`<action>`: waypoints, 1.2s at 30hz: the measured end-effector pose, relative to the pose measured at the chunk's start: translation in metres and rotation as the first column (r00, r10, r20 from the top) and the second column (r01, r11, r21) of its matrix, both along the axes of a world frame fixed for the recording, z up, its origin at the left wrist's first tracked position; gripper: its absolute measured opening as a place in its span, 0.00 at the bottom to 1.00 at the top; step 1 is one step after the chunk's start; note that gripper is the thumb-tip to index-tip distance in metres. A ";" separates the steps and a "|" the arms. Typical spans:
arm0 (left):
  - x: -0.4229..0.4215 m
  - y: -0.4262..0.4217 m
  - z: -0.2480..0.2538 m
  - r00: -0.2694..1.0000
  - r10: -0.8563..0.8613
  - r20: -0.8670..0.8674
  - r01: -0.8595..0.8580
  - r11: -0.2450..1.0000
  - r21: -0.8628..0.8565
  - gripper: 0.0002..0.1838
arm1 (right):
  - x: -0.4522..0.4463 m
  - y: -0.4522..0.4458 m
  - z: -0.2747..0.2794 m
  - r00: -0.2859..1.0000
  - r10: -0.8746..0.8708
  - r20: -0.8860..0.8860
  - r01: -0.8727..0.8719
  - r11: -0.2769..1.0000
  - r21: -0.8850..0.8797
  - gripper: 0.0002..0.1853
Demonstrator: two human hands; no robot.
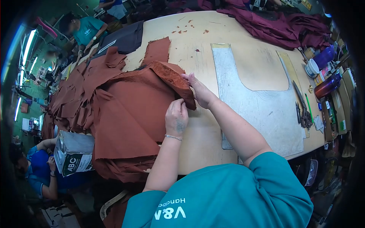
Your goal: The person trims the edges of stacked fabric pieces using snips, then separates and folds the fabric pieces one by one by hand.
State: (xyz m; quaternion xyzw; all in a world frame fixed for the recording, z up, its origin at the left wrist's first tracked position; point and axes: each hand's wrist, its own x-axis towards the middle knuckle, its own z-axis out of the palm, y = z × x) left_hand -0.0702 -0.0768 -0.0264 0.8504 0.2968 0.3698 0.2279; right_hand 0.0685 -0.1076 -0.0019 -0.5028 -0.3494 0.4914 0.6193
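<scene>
A large rust-brown leather piece (137,102) lies over the left part of the table, its near edge hanging down. Its far right edge is turned over, showing a rough, fuzzy underside (173,79). My left hand (176,116), wearing a bracelet, is closed at the lower end of this turned edge, fingertips partly hidden. At the same edge, my right hand (200,91) grips from the right, thumb raised and some fingers out of sight. A brown strip (157,50) lies just beyond.
Brown leather scraps (72,95) pile up at left, beside a tin (74,154). A pale template (258,102) covers the table's right; scissors (302,102), a green pencil (308,108) and a bottle (329,85) lie beyond. Maroon material (270,28) sits at the back. Co-workers (85,30) are at left.
</scene>
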 end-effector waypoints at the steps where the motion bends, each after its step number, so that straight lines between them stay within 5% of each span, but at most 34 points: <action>1: -0.001 -0.001 -0.001 1.000 -0.005 -0.002 0.005 1.000 0.005 0.15 | -0.001 -0.001 0.000 1.000 -0.003 -0.001 0.003 1.000 0.003 0.46; 8: 0.014 -0.014 0.011 0.998 0.035 0.055 -0.037 0.999 0.029 0.35 | -0.001 -0.002 0.005 0.921 0.060 -0.384 -0.028 0.996 0.088 0.51; 11: 0.016 -0.004 0.012 0.999 0.009 0.031 -0.010 0.999 0.039 0.33 | 0.010 -0.004 0.004 0.909 0.129 -0.395 -0.086 0.988 0.127 0.54; 16: 0.006 0.014 0.012 0.990 -0.024 0.141 0.001 0.987 0.160 0.18 | 0.010 -0.007 0.013 0.892 0.154 -0.425 -0.114 0.986 0.118 0.54; 19: -0.004 0.012 0.020 0.997 0.063 0.045 -0.060 0.996 -0.068 0.15 | 0.007 -0.003 0.002 0.940 0.111 -0.323 -0.074 0.990 0.123 0.49; 20: -0.003 0.013 0.021 0.988 0.106 0.114 -0.096 0.992 -0.086 0.11 | 0.005 -0.004 0.002 0.952 0.100 -0.290 -0.067 0.990 0.122 0.47; 23: 0.001 0.012 0.021 0.921 0.201 0.334 0.028 0.821 -0.571 0.10 | -0.005 -0.010 0.001 0.992 0.032 -0.121 -0.014 0.989 0.144 0.46; 24: 0.004 0.017 0.006 0.875 0.170 0.453 0.140 0.808 -0.572 0.08 | -0.009 -0.009 -0.004 1.000 -0.021 -0.019 0.024 0.985 0.174 0.47; 27: 0.011 0.011 0.017 0.889 0.152 0.431 0.186 0.742 -0.644 0.07 | -0.011 -0.011 -0.013 0.979 -0.092 0.184 0.053 0.978 0.203 0.52; 31: 0.011 0.019 0.013 0.843 -0.014 0.537 0.484 0.453 -0.748 0.03 | 0.000 -0.018 -0.011 0.910 -0.045 0.411 -0.022 0.987 0.158 0.52; 35: 0.015 0.031 0.007 0.795 -0.004 0.606 0.563 0.375 -0.737 0.01 | 0.009 -0.017 -0.011 0.738 -0.068 0.672 -0.033 0.990 0.137 0.49; 36: 0.017 0.033 0.009 0.796 0.009 0.605 0.562 0.358 -0.746 0.02 | 0.012 -0.014 -0.016 0.780 -0.102 0.617 -0.002 0.986 0.166 0.48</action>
